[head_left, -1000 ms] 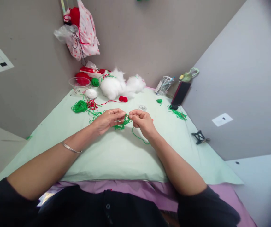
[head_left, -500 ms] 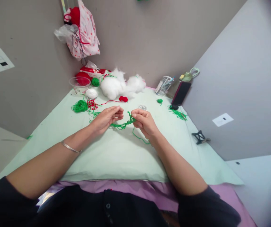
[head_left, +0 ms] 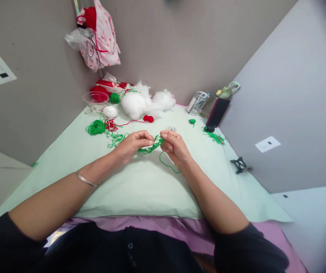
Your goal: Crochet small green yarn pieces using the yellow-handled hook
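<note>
Tangled green yarn [head_left: 149, 150] is stretched between my two hands, just above the pale green cloth [head_left: 145, 189]. My left hand [head_left: 134, 145] is closed, its thumb and fingertips pinching the yarn at the left side. At the other end, my right hand [head_left: 176, 146] grips the yarn between thumb and index finger, the other fingers curled in. A loose strand hangs below the right hand and lies on the cloth. More loose green yarn [head_left: 116, 139] spreads out to the left, behind my left hand.
At the back are white stuffing [head_left: 136, 103], a clear tub [head_left: 96, 102], a white ball [head_left: 110, 112] and a small red yarn piece [head_left: 148, 119]. A green yarn coil [head_left: 95, 127] lies left. On the right stand a clear cup [head_left: 198, 103], a phone [head_left: 218, 112] and a black clip [head_left: 240, 165].
My left hand has moved slightly right, and its fingers have gone from apart to pinched on the yarn. My right hand has shifted a little and still holds the yarn.
</note>
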### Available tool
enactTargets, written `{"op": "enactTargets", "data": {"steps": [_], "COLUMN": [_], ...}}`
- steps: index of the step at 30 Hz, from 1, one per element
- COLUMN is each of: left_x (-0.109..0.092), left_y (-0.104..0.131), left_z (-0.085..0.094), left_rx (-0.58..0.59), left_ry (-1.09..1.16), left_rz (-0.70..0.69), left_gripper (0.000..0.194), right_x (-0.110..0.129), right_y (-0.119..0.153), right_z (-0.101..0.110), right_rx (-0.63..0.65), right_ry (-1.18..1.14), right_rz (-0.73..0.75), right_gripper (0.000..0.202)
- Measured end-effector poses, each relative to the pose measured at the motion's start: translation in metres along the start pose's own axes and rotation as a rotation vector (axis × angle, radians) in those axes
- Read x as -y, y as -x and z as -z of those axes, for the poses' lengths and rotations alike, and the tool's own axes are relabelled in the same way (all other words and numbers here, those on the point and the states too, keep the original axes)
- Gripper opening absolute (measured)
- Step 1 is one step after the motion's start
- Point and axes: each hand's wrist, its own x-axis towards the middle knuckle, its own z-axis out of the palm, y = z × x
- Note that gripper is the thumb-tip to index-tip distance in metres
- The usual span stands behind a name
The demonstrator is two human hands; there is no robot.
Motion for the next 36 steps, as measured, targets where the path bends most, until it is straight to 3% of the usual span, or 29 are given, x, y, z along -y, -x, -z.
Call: {"op": "enactTargets", "data": {"steps": [6,14,19,23,28,36], "left_x": [-0.002,0.0,0.003,0.001,-0.003,-0.006], "left_y": [0.0,0.0,-0.002,-0.003,-0.003,-0.01], "left_z": [0.002,0.004,0.006,0.008,0.009,0.026], "left_rx": [-0.019,-0.03,-0.008,0.072,0.189,-0.033], "left_ry": [-0.007,-0.079,-0.19,-0.225,-0.173,0.022], "left_rz": [0.036,0.007,-0.014,-0.009,-0.008,-0.049], "left_gripper": [0.024,0.022,0.02,0.021,0.023,0.029], "right_x": [0.001,0.0,-0.008,-0.016,-0.019,-0.012], "right_y": [0.0,0.003,0.007,0.0,-0.014,-0.015], "right_z": [0.004,0.004,-0.004,-0.003,0.013,0.02], "right_rx": [0.033,0.04,-0.107,-0.219,-0.299,-0.111], "right_ry": [0.087,0.403,0.633,0.742,0.721,0.461], "right_rz": [0.0,0.065,0.2,0.24,0.217,0.081], "right_gripper": [0.029,0.026,0.008,0.006,0.007,0.027]}}
